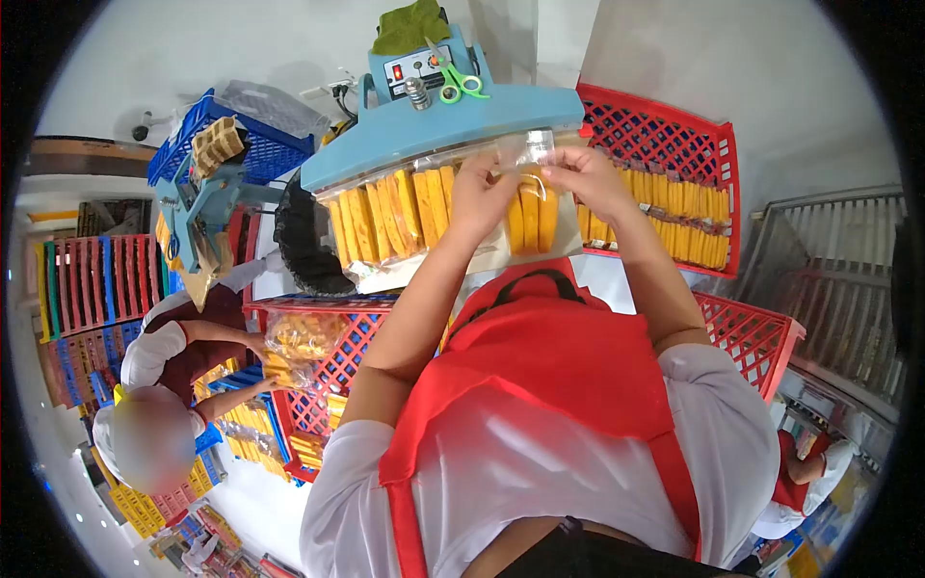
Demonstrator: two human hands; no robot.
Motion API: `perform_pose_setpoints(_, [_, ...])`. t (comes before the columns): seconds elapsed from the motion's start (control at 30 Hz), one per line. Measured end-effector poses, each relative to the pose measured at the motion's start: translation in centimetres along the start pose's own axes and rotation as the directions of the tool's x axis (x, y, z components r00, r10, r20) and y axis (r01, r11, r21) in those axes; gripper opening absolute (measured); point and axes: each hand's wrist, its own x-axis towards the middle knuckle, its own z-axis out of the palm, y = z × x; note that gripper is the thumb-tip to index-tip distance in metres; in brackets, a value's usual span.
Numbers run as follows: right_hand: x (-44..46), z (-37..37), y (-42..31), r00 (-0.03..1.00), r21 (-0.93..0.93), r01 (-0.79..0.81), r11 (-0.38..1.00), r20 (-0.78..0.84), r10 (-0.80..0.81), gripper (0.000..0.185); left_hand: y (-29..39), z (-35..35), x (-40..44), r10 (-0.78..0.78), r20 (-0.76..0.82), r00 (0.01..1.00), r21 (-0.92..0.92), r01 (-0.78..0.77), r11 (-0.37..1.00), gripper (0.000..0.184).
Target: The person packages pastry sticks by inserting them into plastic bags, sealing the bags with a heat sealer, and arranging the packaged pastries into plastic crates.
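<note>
My left hand [479, 197] and my right hand [590, 181] pinch the open end of a clear plastic bag [531, 220] between them. Yellow, finger-like sticks fill the bag's lower part, and a small label shows near its top. Both hands are just in front of the long light-blue bar of a bag sealer [443, 120]. To the left of my left hand, more bags of yellow sticks [390, 217] lie side by side on the white ledge [568, 236] below the bar. Green-handled scissors [461, 85] rest on top of the sealer.
A red crate [729, 193] with rows of filled bags stands at my right. On the left, a co-worker [178, 337] handles bags over another red crate [361, 337]. A green cloth [409, 27] lies atop the sealer, and a black bag-lined bin [303, 241] is beside it.
</note>
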Motion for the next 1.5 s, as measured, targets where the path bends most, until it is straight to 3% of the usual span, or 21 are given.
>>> perform_pose_setpoints(0.07, [0.9, -0.2, 0.2, 0.993, 0.064, 0.115, 0.991, 0.031, -0.118, 0.027, 1.5, -0.7, 0.3, -0.065, 0.045, 0.997, -0.075, 0.068, 0.995, 0.022])
perform_pose_setpoints(0.13, [1.0, -0.4, -0.5, 0.993, 0.125, 0.089, 0.988, 0.064, -0.097, 0.029, 1.5, -1.0, 0.7, -0.123, 0.09, 0.988, -0.146, 0.136, 0.98, 0.019])
perform_pose_setpoints(0.2, [1.4, -0.5, -0.5, 0.992, 0.183, 0.056, 0.981, 0.098, -0.075, 0.031, 0.9, -1.1, 1.1, -0.094, 0.172, 0.981, -0.366, 0.152, 0.918, 0.016])
perform_pose_setpoints(0.3, [1.9, -0.5, -0.2, 0.992, 0.193, 0.036, 0.981, 0.108, -0.058, 0.035, 0.1, -1.4, 1.5, -0.121, 0.244, 0.962, -0.433, 0.22, 0.874, 0.018])
perform_pose_setpoints(0.4, [2.1, -0.5, 0.0, 0.999, 0.171, 0.005, 0.985, 0.03, -0.01, 0.035, 0.3, -1.0, 1.5, -0.1, 0.205, 0.974, -0.585, 0.204, 0.785, 0.021])
perform_pose_setpoints(0.53, [1.7, -0.1, -0.6, 0.999, 0.221, 0.02, 0.975, 0.024, -0.026, 0.034, 1.0, -0.4, 1.3, -0.097, 0.104, 0.99, -0.487, 0.136, 0.863, 0.022])
perform_pose_setpoints(0.63, [1.8, -0.6, 0.2, 1.0, 0.206, -0.004, 0.979, 0.023, 0.0, 0.036, 0.7, -0.1, 1.2, -0.21, 0.089, 0.974, -0.514, 0.225, 0.828, 0.019])
perform_pose_setpoints(0.7, [1.9, -0.9, 0.7, 1.0, 0.188, -0.021, 0.982, -0.01, 0.024, 0.039, 0.8, 0.1, 0.7, -0.374, 0.098, 0.922, -0.772, 0.308, 0.557, 0.015])
perform_pose_setpoints(0.8, [1.3, -1.0, 0.1, 1.0, 0.189, 0.004, 0.982, 0.025, -0.009, 0.04, 0.4, 0.7, 0.0, -0.362, 0.109, 0.926, -0.82, 0.29, 0.494, 0.015])
perform_pose_setpoints(0.87, [0.2, -0.8, -1.0, 0.998, 0.283, -0.035, 0.958, 0.057, 0.019, 0.036, 0.6, 1.1, -0.5, -0.32, 0.106, 0.942, -0.787, 0.276, 0.552, 0.017])
perform_pose_setpoints(1.0, [-0.7, -1.2, -1.6, 0.993, 0.238, -0.04, 0.971, 0.117, 0.012, 0.034, 1.6, 1.0, -1.1, -0.157, 0.078, 0.984, -0.729, 0.164, 0.664, 0.017])
perform_pose_setpoints(1.1, [-2.0, -1.0, -2.8, 0.998, 0.218, -0.013, 0.976, 0.064, -0.001, 0.037, 4.0, 0.3, -2.0, -0.051, 0.05, 0.997, -0.685, 0.071, 0.725, 0.022])
perform_pose_setpoints(1.2, [-2.2, -0.9, -3.0, 0.991, 0.231, 0.098, 0.968, 0.072, -0.117, 0.037, 4.6, 0.5, -2.4, 0.027, -0.034, 0.999, -0.592, -0.042, 0.805, 0.028])
perform_pose_setpoints(1.3, [-1.1, 0.1, -1.3, 0.966, 0.333, 0.184, 0.925, 0.114, -0.233, 0.034, 3.5, 1.5, -1.9, 0.0, 0.01, 1.0, -0.611, 0.006, 0.792, 0.028])
perform_pose_setpoints(1.37, [-1.2, 0.8, -0.9, 0.957, 0.261, 0.273, 0.926, 0.021, -0.288, 0.029, 3.0, 1.2, -1.6, -0.005, -0.021, 1.0, -0.566, -0.008, 0.825, 0.026])
perform_pose_setpoints(1.4, [-1.2, 0.6, -1.0, 0.961, 0.119, 0.274, 0.954, -0.068, -0.268, 0.027, 2.9, 1.1, -1.8, -0.027, -0.044, 0.999, -0.522, 0.0, 0.853, 0.023])
perform_pose_setpoints(1.5, [-1.1, -0.1, -0.8, 0.963, 0.104, 0.266, 0.958, -0.081, -0.259, 0.026, 3.4, 0.8, -1.7, -0.088, -0.075, 0.993, -0.503, 0.039, 0.864, 0.017])
